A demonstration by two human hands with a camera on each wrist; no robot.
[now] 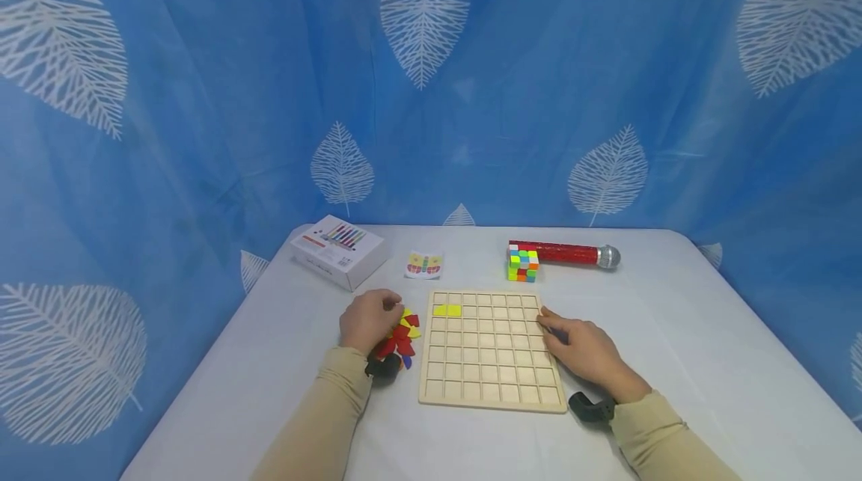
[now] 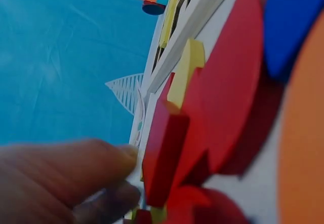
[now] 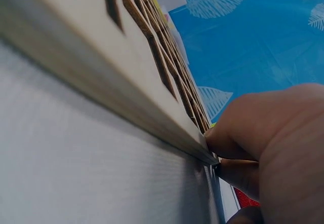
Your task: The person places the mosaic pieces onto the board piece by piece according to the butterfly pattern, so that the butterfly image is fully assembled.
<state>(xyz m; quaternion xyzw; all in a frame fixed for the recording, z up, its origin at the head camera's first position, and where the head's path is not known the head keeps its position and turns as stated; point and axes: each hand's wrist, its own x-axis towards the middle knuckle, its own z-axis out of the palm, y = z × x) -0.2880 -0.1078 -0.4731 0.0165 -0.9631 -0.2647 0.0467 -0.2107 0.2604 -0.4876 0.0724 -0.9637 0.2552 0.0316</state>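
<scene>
In the head view my left hand (image 1: 369,322) is over a small pile of flat coloured pieces (image 1: 402,342), left of a wooden grid board. The left wrist view has its fingertips right beside a red piece (image 2: 164,153), a gap between them and nothing visibly held. A yellow piece (image 2: 186,72) and a blue piece (image 2: 291,24) lie in the same pile. My right hand (image 1: 587,350) pinches the right edge of the grid board (image 1: 490,393) between thumb and finger, also seen close up in the right wrist view. Two yellow pieces (image 1: 447,310) fill neighbouring cells near the board's upper left.
Behind the board lie a small pattern card (image 1: 424,265), a puzzle cube (image 1: 522,264) and a red microphone (image 1: 569,253) with a silver head. A white box (image 1: 340,252) stands at the back left. A blue leaf-print curtain (image 1: 471,129) hangs behind the white table.
</scene>
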